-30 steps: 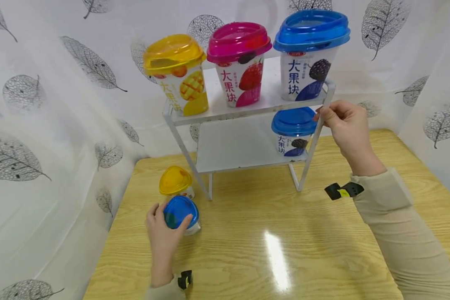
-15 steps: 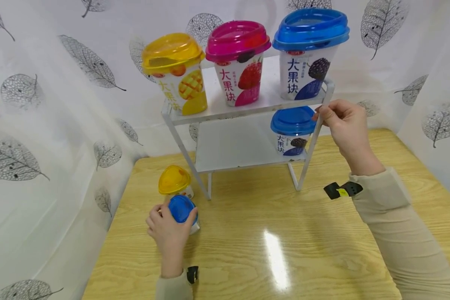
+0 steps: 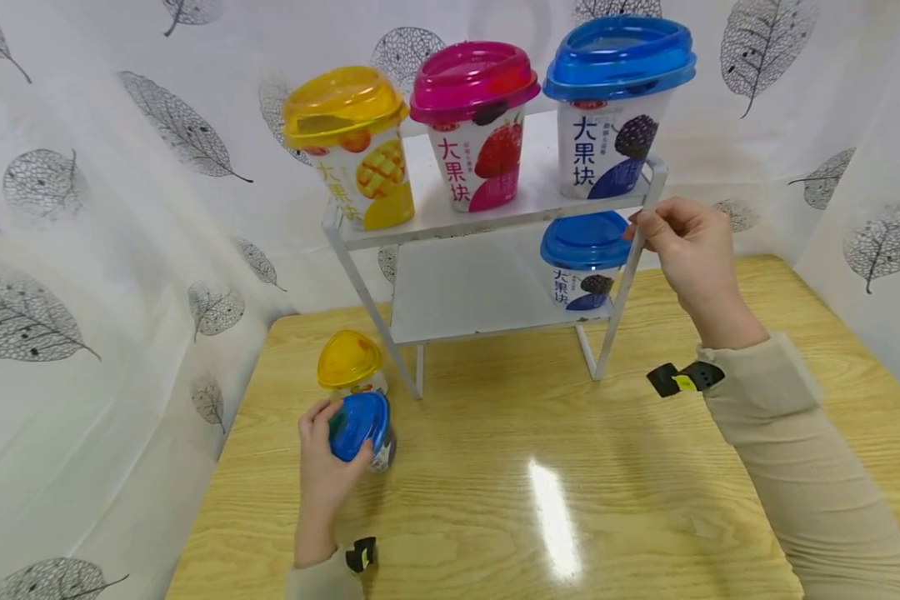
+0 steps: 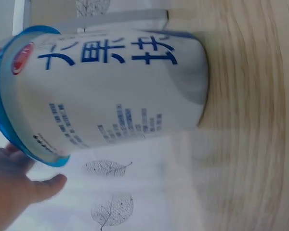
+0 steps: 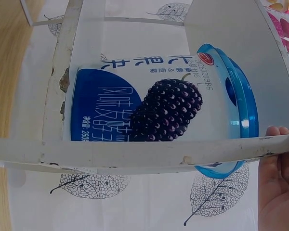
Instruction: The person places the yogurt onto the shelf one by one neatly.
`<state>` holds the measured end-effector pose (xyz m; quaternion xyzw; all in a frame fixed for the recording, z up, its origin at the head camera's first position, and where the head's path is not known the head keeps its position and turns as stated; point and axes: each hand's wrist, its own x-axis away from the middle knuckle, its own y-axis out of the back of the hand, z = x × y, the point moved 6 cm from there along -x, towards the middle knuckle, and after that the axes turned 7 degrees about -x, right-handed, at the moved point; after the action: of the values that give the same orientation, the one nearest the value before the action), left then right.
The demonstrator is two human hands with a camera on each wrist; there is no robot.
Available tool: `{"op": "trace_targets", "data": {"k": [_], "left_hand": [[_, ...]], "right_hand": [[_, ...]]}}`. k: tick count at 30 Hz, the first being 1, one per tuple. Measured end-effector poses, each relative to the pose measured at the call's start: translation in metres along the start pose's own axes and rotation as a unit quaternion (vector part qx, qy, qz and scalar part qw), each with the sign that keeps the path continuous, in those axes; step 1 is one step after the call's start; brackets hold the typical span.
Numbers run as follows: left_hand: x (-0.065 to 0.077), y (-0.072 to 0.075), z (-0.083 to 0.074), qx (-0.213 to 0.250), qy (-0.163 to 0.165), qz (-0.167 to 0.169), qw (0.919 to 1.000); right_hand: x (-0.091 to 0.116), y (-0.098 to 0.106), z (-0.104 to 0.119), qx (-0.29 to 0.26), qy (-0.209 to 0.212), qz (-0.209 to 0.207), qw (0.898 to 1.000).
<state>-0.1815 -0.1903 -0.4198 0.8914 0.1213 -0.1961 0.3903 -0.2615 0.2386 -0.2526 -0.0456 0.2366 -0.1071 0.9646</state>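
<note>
My left hand (image 3: 322,467) holds a blue-lidded yogurt cup (image 3: 360,427) by its lid, thumb on one side and fingers on the other. The cup looks slightly tilted in the head view. The left wrist view shows its white printed side (image 4: 101,91) close to the wood; whether its base touches is unclear. At the rack's right side, my right hand (image 3: 693,258) pinches the slim leg of the white two-tier rack (image 3: 465,296). Behind that leg, another blue-lidded blackberry yogurt cup (image 5: 168,106) stands on the lower shelf.
A yellow-lidded yogurt cup (image 3: 349,360) stands on the wooden table (image 3: 480,467) just behind the held cup, beside the rack's left leg. Yellow (image 3: 367,158), pink (image 3: 480,133) and blue (image 3: 615,108) lidded cups line the top shelf. Leaf-patterned cloth (image 3: 120,275) surrounds the table.
The left hand first swung right round the cup's lid, then back left, and the cup has turned and tilted with it. My right hand keeps its hold on the rack.
</note>
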Motion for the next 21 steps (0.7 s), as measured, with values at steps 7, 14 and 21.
{"op": "trace_targets", "data": {"k": [7,14,21], "left_hand": [[0.007,0.001,0.005,0.025,0.104,-0.049,0.9931],[0.018,-0.003,0.013,0.083,0.238,-0.117,0.9608],[0.021,-0.008,0.020,0.165,0.288,-0.120,0.9357]], "right_hand": [[0.000,-0.001,-0.001,0.012,-0.003,0.001,1.000],[0.001,0.000,0.000,-0.001,0.000,-0.003,1.000],[0.001,-0.001,0.001,-0.017,0.005,0.001,1.000]]}}
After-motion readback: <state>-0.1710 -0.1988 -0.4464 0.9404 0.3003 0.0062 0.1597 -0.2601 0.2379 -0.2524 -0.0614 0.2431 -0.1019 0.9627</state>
